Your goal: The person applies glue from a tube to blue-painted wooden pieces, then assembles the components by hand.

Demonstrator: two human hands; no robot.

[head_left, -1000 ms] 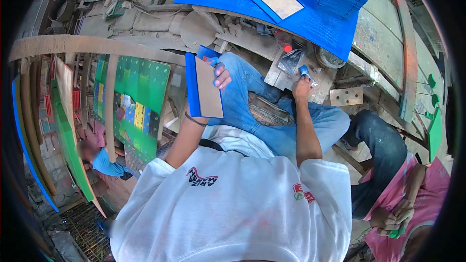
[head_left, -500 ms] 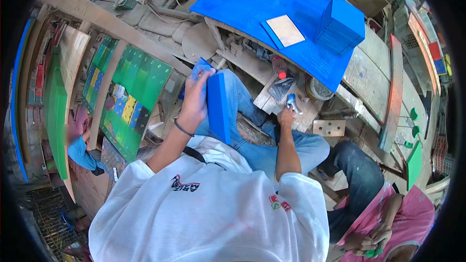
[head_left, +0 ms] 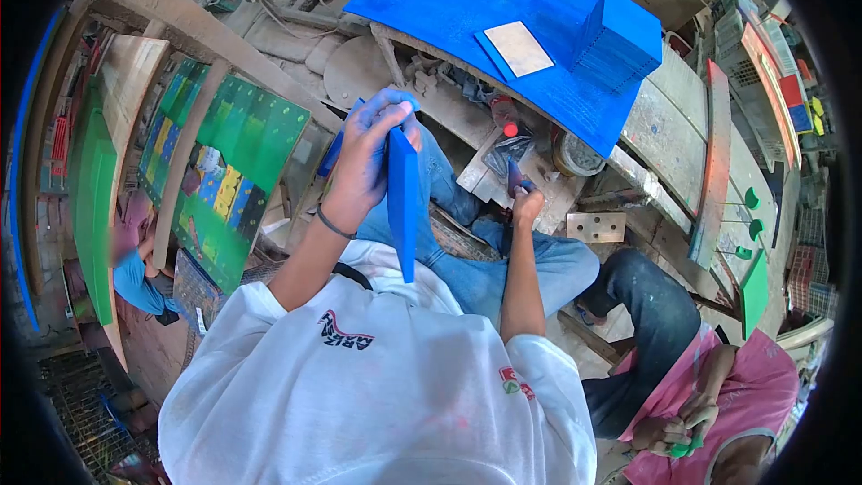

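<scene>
My left hand [head_left: 370,151] grips a flat blue board [head_left: 403,207] near its upper end, fingers curled over the top. The board stands nearly edge-on to me, above my lap. Low by my knee, my right hand [head_left: 528,204] is closed around a small blue-stained tool that looks like a paintbrush [head_left: 515,176]; much of it is hidden by my fingers. Just beyond it lie a dark plastic bag [head_left: 499,158] and a bottle with a red cap [head_left: 509,128]. A paint-smeared tin [head_left: 575,154] stands to the right of them.
Ahead is a blue-covered table [head_left: 422,0] bearing a stack of blue boards [head_left: 618,40] and two pale-faced pieces [head_left: 518,48]. A green painted panel [head_left: 242,144] leans at left. At lower right sits a co-worker in pink [head_left: 754,395], hands around something green; another person [head_left: 139,283] is at left.
The blue board has turned more edge-on, and my left hand has risen slightly with it. My right hand has rotated, so the tool in it shows a darker side. The view has shifted a little.
</scene>
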